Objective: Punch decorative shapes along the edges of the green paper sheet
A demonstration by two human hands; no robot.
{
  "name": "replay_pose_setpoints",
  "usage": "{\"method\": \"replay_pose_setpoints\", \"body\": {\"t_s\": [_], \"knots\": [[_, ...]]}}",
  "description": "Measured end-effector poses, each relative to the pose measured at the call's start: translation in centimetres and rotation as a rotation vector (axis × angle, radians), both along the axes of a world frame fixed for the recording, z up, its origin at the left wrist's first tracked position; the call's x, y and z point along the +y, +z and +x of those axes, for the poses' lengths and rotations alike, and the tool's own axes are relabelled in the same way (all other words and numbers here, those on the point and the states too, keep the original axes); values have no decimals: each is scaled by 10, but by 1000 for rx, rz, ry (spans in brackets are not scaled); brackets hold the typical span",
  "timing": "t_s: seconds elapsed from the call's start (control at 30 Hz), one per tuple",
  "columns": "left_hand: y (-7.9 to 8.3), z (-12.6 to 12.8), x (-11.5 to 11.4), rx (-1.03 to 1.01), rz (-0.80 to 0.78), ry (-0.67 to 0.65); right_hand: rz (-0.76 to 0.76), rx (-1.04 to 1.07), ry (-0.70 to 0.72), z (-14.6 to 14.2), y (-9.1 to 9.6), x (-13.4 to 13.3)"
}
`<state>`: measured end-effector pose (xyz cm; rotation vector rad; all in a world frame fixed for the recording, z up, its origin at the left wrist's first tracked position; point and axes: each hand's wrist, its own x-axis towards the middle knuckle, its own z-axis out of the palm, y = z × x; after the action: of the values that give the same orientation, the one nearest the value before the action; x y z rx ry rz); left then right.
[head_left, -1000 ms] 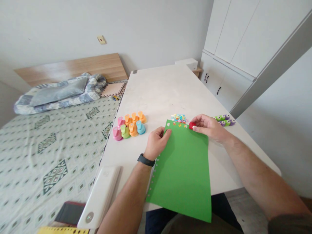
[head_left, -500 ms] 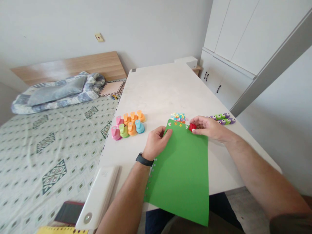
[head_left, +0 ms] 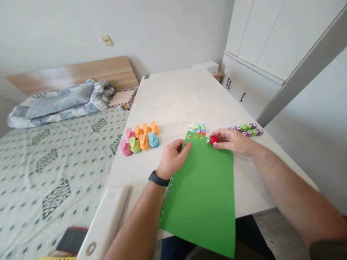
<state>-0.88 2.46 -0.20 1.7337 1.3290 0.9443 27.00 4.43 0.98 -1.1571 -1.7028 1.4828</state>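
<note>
A green sheet of paper (head_left: 202, 191) is tilted over the table's front edge, with small shapes cut through its top and left edges. My left hand (head_left: 175, 157) pinches its upper left edge, thumb on top. In my right hand (head_left: 230, 141) is a small red craft punch (head_left: 214, 140), held between thumb and fingers at the sheet's top edge, right beside a crescent-shaped hole. Whether the paper sits in the punch's slot is hidden. Just behind the sheet lies a pile of colourful paper cutouts (head_left: 197, 128).
Several pink, green, orange and blue craft punches (head_left: 144, 143) stand in two rows on the left of the white table (head_left: 173, 95). Purple and green punches (head_left: 251, 130) line up at the right. A long white device (head_left: 104, 220) lies front left, near a dark phone-like object (head_left: 72, 240).
Both hands keep their hold on the sheet and the red punch, nearly in place. The view has shifted slightly.
</note>
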Motion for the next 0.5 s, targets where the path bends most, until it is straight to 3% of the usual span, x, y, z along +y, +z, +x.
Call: {"method": "replay_pose_setpoints", "body": {"t_s": [0.2, 0.5], "knots": [[1, 2, -1, 0, -5, 1, -9, -31, -68, -1, -4, 0], [-2, 3, -1, 15, -9, 0, 25, -75, -39, 0, -10, 2]]}}
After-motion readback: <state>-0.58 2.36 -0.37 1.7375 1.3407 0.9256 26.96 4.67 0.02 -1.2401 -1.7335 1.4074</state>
